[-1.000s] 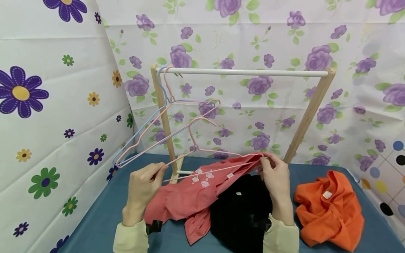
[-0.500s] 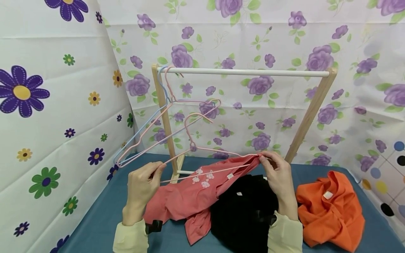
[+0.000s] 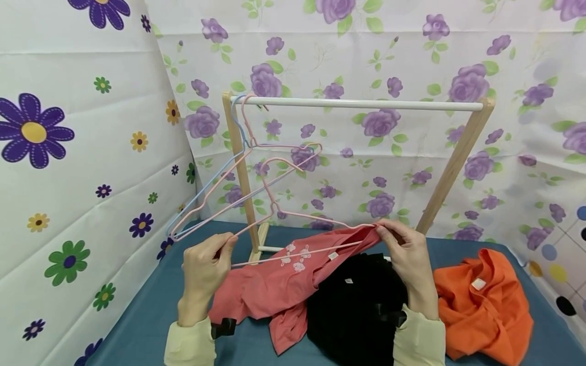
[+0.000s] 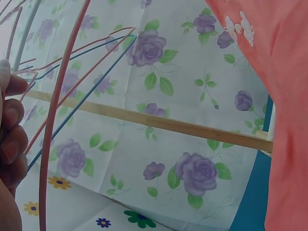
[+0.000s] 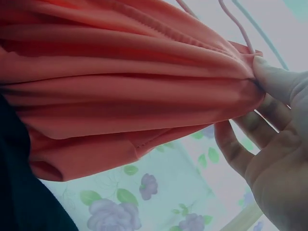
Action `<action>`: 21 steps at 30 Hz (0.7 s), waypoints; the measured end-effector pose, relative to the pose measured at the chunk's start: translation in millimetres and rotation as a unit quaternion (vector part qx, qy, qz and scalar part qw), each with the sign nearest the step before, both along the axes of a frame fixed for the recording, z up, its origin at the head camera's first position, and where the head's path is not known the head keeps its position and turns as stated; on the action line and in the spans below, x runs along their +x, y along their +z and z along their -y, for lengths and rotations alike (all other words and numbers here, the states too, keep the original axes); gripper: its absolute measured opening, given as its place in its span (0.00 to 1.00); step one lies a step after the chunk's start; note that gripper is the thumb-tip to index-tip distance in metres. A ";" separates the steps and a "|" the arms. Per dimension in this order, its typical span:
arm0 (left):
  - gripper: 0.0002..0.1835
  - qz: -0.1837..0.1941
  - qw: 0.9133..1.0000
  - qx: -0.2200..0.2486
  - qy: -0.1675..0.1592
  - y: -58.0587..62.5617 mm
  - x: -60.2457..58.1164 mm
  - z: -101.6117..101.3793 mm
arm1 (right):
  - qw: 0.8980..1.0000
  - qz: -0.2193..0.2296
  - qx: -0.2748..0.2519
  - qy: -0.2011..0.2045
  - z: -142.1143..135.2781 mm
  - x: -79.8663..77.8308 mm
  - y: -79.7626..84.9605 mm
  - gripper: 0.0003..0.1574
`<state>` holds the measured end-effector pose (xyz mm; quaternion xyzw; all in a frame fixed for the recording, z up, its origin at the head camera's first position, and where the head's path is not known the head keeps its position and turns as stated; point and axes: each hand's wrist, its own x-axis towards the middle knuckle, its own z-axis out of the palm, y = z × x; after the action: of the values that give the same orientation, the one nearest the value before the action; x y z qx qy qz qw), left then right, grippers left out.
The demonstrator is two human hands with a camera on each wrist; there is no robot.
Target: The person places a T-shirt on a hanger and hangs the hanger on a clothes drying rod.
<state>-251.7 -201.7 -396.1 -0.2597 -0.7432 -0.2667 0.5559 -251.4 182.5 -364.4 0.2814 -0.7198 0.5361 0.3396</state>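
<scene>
My left hand [image 3: 207, 264] grips the left end of a pink wire clothes hanger [image 3: 316, 216], whose hook tilts up to the right. The hanger's right end goes into the neck of a coral-pink shirt [image 3: 270, 292] with white printed figures. At that end my right hand [image 3: 405, 251] pinches the shirt's edge between thumb and fingers; the right wrist view shows the thumb [image 5: 274, 79] pressing the gathered cloth. Most of the shirt hangs down to the left, its lower part over the table. Cloth hides the hanger's right tip.
A wooden rack with a white rail [image 3: 361, 104] stands behind; a blue hanger [image 3: 208, 178] and another pink hanger [image 3: 247, 124] hang at its left end. A black garment [image 3: 352, 310] and an orange garment [image 3: 485, 305] lie on the blue-covered table [image 3: 142, 310].
The held hanger's hook has tipped to the left and up a little. My right hand has shifted slightly right with the shirt's edge; the left hand stays nearly in place.
</scene>
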 end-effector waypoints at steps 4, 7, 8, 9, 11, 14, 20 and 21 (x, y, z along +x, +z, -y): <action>0.21 -0.003 1.000 -0.005 0.001 0.9 0.3 -0.6 | 0.999 -0.016 0.034 -0.016 0.0 -0.1 1.1 0.10; 0.21 -0.002 1.000 -0.007 0.001 0.9 0.6 -1.1 | 0.998 -0.043 0.048 -0.015 -1.6 -5.7 -3.8 0.12; 0.21 -0.002 1.000 -0.007 0.002 0.9 0.7 -1.2 | 0.997 -0.051 0.053 -0.014 -2.4 -8.5 -6.0 0.13; 0.21 -0.003 1.000 -0.006 0.004 0.9 0.7 -1.2 | 0.997 -0.058 0.058 -0.012 -3.4 -11.2 -8.3 0.15; 0.21 -0.003 1.000 -0.007 0.007 1.0 0.7 -1.3 | 0.995 -0.064 0.074 -0.015 -5.0 -15.1 -11.6 0.17; 0.20 -0.004 1.000 -0.007 0.008 0.9 0.2 -2.2 | 0.993 -0.058 0.096 -0.020 -6.2 -17.1 -13.6 0.15; 0.20 -0.002 1.000 -0.009 0.001 0.0 0.3 -5.1 | 0.992 -0.051 0.115 -0.024 1.2 -15.1 -11.0 0.14; 0.20 -0.001 1.000 -0.008 0.001 -0.2 0.4 -5.4 | 0.992 -0.053 0.117 -0.022 2.8 -15.0 -10.4 0.15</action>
<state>-251.3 -196.2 -396.3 -0.2637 -0.7451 -0.2595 0.5549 -266.3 179.7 -374.8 0.3310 -0.7646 0.4253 0.3535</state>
